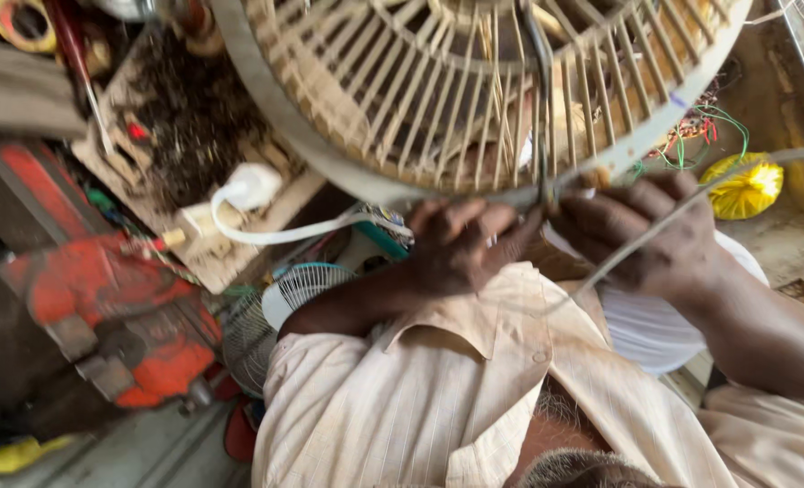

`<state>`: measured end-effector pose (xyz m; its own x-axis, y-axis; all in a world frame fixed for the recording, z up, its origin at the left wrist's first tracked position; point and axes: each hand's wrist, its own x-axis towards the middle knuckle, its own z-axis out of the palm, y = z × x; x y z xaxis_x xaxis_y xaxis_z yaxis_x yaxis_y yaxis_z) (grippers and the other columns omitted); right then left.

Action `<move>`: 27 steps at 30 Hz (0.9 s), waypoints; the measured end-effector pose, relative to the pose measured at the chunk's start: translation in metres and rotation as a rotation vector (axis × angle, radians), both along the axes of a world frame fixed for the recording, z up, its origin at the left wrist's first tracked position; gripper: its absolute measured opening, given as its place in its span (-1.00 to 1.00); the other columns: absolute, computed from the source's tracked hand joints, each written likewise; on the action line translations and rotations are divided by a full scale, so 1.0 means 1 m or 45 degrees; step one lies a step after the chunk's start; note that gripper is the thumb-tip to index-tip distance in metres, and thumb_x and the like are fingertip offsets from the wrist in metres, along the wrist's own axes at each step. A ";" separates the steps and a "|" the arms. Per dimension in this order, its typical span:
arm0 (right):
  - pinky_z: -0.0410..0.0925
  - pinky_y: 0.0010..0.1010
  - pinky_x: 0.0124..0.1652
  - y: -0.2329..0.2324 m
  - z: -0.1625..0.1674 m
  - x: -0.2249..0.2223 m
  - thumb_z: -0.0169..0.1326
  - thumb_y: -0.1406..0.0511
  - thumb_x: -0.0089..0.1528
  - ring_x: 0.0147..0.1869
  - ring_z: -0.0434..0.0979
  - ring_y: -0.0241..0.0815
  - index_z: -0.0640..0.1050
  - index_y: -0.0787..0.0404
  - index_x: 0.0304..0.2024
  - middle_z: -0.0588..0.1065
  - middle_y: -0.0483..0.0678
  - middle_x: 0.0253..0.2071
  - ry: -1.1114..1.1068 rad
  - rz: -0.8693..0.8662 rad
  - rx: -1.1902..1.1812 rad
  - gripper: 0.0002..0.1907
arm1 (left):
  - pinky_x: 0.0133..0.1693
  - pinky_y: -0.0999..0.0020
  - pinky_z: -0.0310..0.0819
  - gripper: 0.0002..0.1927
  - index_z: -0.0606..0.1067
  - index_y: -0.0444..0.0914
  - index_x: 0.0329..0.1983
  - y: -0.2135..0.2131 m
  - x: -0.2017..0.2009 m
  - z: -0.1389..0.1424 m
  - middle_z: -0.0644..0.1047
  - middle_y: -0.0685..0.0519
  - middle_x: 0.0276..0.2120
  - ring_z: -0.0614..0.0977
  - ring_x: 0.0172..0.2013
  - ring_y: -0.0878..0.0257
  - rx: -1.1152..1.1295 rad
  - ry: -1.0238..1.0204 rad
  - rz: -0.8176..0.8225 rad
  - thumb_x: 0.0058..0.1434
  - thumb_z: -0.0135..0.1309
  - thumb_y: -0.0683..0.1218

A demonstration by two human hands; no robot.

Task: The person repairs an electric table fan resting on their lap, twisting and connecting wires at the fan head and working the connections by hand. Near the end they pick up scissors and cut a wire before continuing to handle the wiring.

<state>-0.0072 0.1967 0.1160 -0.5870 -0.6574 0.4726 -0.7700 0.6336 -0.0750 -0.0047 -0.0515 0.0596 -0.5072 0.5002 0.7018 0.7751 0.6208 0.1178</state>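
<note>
— What's closest to you there?

— The collar and front of a pale striped shirt (438, 398), right under the camera. Just beyond it both hands are up against the bottom rim of a big round fan guard (438, 108), cream-coloured and grimy, filling the top of the view.

— What is the left hand doing?

— The left hand (461, 244) is curled tight, its grip pressed together at the guard's lower rim, fingertips close to a dark wire clip (540, 99) that runs down over the ribs. Exactly what it pinches I cannot tell; the fingers hide it. The forearm comes up from lower left, wrist bent, knuckles toward us.

— And the right?

— The right hand (655, 239) is just beside it, nearly touching. Its grip is closed on the rim too, and a thin grey cable (745, 172) passes across the back of the fingers and away to the right. The forearm comes in from the lower right, back of the hand up.

— What else is around?

— A white cord and plug (253, 194) on a dirty board to the left, a red machine (113, 307) below that, a smaller fan (285, 298) behind the left arm, a yellow bundle (747, 190) and coloured wires (705, 131) at the right.
</note>
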 end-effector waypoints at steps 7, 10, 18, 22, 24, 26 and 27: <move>0.26 -0.23 -0.02 0.002 -0.046 -0.011 0.41 0.34 0.22 -0.06 0.44 -0.11 0.70 0.00 -0.09 0.55 -0.20 -0.06 -0.175 -0.155 -0.506 -0.77 | 0.10 0.08 0.07 -0.67 0.59 0.07 0.16 0.012 -0.011 -0.011 0.48 0.26 -0.06 0.40 0.04 0.22 0.046 -0.159 0.054 0.34 0.29 0.07; 0.25 -0.30 -0.05 -0.003 -0.059 -0.015 0.43 0.36 0.25 -0.03 0.49 -0.18 0.70 0.02 -0.10 0.56 -0.20 -0.06 -0.247 -0.139 -0.676 -0.79 | 0.12 0.07 0.10 -0.65 0.59 0.06 0.13 0.012 -0.014 -0.006 0.50 0.25 -0.04 0.42 0.05 0.22 0.011 -0.193 0.084 0.27 0.31 0.02; 0.28 -0.19 0.03 -0.006 -0.049 -0.021 0.24 0.34 0.25 0.05 0.50 -0.13 0.70 0.05 0.03 0.58 -0.18 0.07 0.061 -0.021 -0.299 -0.72 | 0.17 0.02 0.10 -0.64 0.60 0.02 0.14 0.002 -0.021 0.003 0.48 0.19 -0.04 0.43 0.05 0.16 -0.029 -0.218 0.086 0.27 0.28 0.02; 0.29 -0.20 0.09 0.006 -0.042 -0.025 0.20 0.29 0.28 0.17 0.51 -0.20 0.70 0.01 0.06 0.54 -0.21 0.14 0.162 0.029 -0.092 -0.71 | 0.16 0.02 0.08 -0.66 0.61 0.03 0.14 0.005 -0.027 0.007 0.48 0.17 -0.04 0.41 0.06 0.16 -0.005 -0.184 0.057 0.28 0.27 0.01; 0.28 -0.20 0.11 0.009 -0.039 -0.024 0.23 0.26 0.31 0.17 0.51 -0.20 0.69 0.00 0.08 0.54 -0.21 0.16 0.243 0.041 -0.024 -0.72 | 0.16 0.03 0.08 -0.66 0.61 0.04 0.14 0.005 -0.026 0.009 0.47 0.18 -0.04 0.40 0.07 0.16 0.001 -0.168 0.053 0.29 0.25 0.01; 0.26 -0.20 0.11 0.011 -0.037 -0.024 0.24 0.26 0.34 0.14 0.49 -0.20 0.68 0.01 0.08 0.53 -0.20 0.13 0.272 0.033 0.003 -0.75 | 0.17 0.03 0.08 -0.65 0.62 0.03 0.15 0.004 -0.025 0.012 0.48 0.19 -0.04 0.40 0.08 0.17 -0.020 -0.179 0.049 0.29 0.23 -0.01; 0.25 -0.21 0.10 0.011 -0.036 -0.025 0.24 0.28 0.36 0.12 0.48 -0.19 0.67 0.03 0.07 0.52 -0.20 0.10 0.262 0.020 -0.005 -0.77 | 0.17 0.03 0.08 -0.64 0.62 0.03 0.15 0.004 -0.025 0.013 0.47 0.19 -0.03 0.40 0.08 0.16 -0.041 -0.164 0.053 0.28 0.23 -0.02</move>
<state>-0.0321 0.2077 0.0801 -0.4674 -0.6638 0.5838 -0.7793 0.6212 0.0824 -0.0296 -0.0477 0.0725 -0.6129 0.4982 0.6133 0.7284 0.6571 0.1940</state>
